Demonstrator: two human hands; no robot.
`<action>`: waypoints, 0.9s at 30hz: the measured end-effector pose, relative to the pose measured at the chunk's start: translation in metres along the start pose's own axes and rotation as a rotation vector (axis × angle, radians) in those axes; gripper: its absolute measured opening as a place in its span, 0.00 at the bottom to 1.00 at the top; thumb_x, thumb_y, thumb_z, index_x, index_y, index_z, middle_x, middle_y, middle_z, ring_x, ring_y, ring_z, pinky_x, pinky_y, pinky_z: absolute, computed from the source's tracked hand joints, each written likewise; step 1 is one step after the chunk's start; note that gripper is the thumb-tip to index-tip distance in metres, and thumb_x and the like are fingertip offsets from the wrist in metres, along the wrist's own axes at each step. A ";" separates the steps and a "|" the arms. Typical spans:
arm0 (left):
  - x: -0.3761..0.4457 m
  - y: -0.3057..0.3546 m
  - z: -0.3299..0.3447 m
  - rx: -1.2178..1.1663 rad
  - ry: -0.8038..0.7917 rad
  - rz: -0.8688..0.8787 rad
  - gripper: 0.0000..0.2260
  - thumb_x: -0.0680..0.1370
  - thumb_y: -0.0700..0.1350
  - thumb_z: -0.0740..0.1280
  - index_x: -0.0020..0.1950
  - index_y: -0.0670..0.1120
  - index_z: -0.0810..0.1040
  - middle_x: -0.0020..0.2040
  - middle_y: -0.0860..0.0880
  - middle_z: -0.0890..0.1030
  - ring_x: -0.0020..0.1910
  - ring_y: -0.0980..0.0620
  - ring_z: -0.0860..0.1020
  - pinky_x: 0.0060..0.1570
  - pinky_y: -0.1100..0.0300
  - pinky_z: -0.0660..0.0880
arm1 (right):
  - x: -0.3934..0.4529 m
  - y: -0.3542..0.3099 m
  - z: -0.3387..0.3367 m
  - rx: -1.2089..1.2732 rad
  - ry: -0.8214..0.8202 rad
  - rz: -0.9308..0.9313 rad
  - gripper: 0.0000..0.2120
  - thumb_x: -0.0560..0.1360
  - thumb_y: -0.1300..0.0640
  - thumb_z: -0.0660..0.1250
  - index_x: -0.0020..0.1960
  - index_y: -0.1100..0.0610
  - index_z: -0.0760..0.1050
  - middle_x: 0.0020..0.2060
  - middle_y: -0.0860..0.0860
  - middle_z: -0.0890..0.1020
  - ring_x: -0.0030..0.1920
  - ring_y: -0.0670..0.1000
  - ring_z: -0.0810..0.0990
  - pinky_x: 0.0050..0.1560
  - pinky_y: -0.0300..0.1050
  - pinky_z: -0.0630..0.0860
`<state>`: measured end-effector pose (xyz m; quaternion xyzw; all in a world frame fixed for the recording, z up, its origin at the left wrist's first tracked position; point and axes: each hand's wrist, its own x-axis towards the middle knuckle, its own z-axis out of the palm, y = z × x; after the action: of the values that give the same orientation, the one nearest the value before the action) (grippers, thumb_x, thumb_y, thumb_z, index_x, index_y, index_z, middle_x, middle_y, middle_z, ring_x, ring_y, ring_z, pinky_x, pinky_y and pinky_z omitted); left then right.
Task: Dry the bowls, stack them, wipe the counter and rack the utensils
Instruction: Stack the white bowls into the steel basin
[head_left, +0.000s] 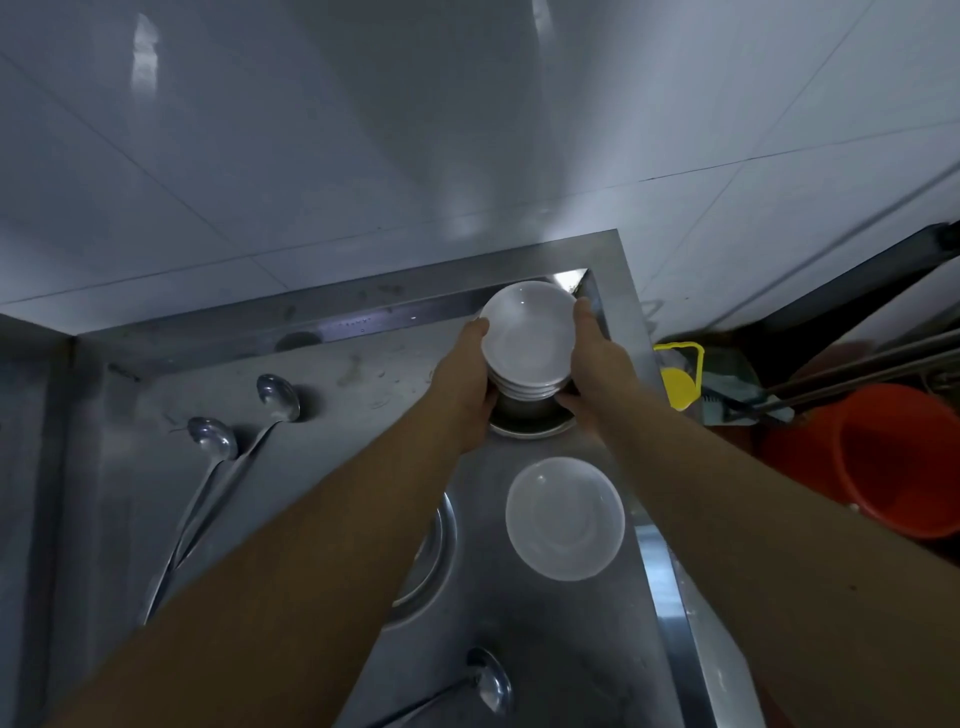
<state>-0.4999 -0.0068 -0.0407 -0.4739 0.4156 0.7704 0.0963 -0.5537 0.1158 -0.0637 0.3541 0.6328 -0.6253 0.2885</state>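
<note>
A stack of several white bowls is at the far right corner of the steel counter, above a metal basin. My left hand grips the stack's left side and my right hand grips its right side. One more white bowl stands alone on the counter, nearer to me. Two steel ladles lie on the left of the counter, and a third ladle lies near the front edge. A round metal rim shows beside my left forearm, mostly hidden.
White tiled wall rises behind the counter. To the right, below counter level, stand an orange bucket, a yellow scoop and some long handles. The counter has a raised steel edge on the right.
</note>
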 end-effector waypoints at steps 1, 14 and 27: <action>0.000 0.001 0.002 -0.002 -0.002 -0.001 0.19 0.84 0.55 0.65 0.70 0.46 0.79 0.62 0.43 0.85 0.59 0.46 0.83 0.52 0.55 0.81 | 0.000 -0.001 -0.001 -0.021 -0.009 -0.008 0.25 0.76 0.27 0.63 0.50 0.49 0.74 0.45 0.45 0.79 0.45 0.49 0.79 0.56 0.54 0.83; -0.048 -0.058 -0.058 0.278 0.127 0.078 0.07 0.85 0.49 0.65 0.54 0.48 0.81 0.50 0.47 0.82 0.52 0.47 0.81 0.55 0.53 0.79 | -0.041 0.075 -0.096 -0.239 -0.050 -0.229 0.12 0.79 0.41 0.68 0.49 0.49 0.81 0.47 0.48 0.84 0.56 0.58 0.82 0.63 0.60 0.77; -0.100 -0.153 -0.063 0.010 0.033 -0.119 0.13 0.87 0.54 0.62 0.60 0.48 0.82 0.52 0.49 0.89 0.56 0.50 0.84 0.51 0.57 0.81 | -0.079 0.136 -0.116 0.030 -0.150 0.097 0.20 0.85 0.45 0.63 0.70 0.57 0.77 0.63 0.59 0.83 0.60 0.59 0.84 0.61 0.60 0.82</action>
<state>-0.3230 0.0693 -0.0561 -0.5099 0.3921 0.7532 0.1374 -0.3887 0.2201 -0.0737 0.3409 0.5820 -0.6448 0.3596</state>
